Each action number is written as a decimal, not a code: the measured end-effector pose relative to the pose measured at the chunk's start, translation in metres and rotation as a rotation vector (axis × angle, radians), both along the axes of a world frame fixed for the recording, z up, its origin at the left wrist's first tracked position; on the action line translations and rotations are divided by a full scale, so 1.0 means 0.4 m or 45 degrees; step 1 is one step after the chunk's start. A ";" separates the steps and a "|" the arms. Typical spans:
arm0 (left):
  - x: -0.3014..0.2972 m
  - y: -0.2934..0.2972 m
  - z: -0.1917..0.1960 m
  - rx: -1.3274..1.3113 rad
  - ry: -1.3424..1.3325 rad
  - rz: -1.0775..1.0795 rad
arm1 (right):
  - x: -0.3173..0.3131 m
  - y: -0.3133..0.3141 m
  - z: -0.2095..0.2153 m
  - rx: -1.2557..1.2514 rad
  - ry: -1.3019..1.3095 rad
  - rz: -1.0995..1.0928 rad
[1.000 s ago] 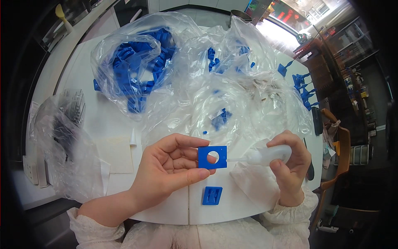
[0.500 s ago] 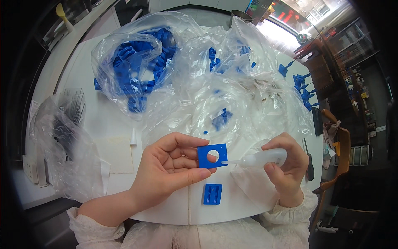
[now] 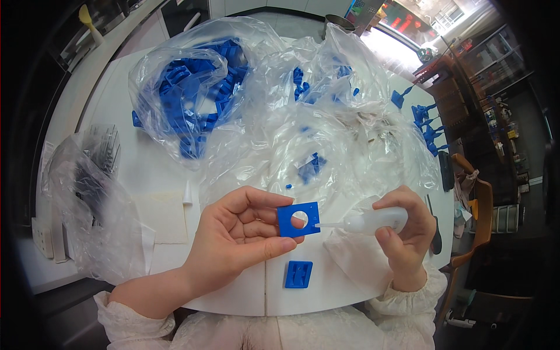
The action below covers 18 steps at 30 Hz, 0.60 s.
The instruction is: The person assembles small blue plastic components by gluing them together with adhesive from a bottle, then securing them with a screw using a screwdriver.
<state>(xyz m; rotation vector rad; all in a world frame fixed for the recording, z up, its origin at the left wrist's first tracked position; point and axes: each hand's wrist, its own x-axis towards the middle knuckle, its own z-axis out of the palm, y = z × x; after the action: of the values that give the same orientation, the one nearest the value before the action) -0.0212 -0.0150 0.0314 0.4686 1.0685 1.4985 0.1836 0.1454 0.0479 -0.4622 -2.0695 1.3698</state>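
Note:
Between its thumb and fingers, my left hand (image 3: 236, 227) grips a flat blue plastic plate (image 3: 285, 222) with a round hole through it. A fingertip shows through the hole. My right hand (image 3: 406, 230) is closed around a small whitish glue bottle (image 3: 373, 221) lying nearly level. Its long thin nozzle points left, with the tip at the plate's right edge; whether it touches cannot be made out. On the table just below the plate lies a slotted blue plastic piece (image 3: 298, 274).
A clear bag of blue parts (image 3: 198, 87) fills the far left of the white table (image 3: 233, 294). Crumpled plastic film (image 3: 251, 146) with small blue pieces covers the middle. Blue parts (image 3: 429, 125) stand along the right edge, near a dark-handled tool (image 3: 436, 236). Another bag (image 3: 96, 204) lies left.
The nozzle tip has shifted slightly up along the plate's right edge, and the bottle has moved a little right. The left hand keeps its hold in the same place.

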 end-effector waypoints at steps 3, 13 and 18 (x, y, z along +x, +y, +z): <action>0.001 -0.001 -0.003 0.004 -0.017 0.003 | 0.004 0.001 -0.007 -0.024 0.040 -0.009; 0.005 0.001 -0.006 0.020 0.060 -0.051 | -0.010 -0.024 -0.005 0.196 -0.016 0.160; 0.005 -0.001 -0.009 0.030 0.073 -0.066 | -0.017 -0.026 -0.007 0.238 -0.028 0.137</action>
<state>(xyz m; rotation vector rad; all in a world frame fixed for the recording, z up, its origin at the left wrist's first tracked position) -0.0193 -0.0152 0.0277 0.5546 1.0760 1.4607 0.1768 0.1351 0.0452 -0.2917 -2.2435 1.2200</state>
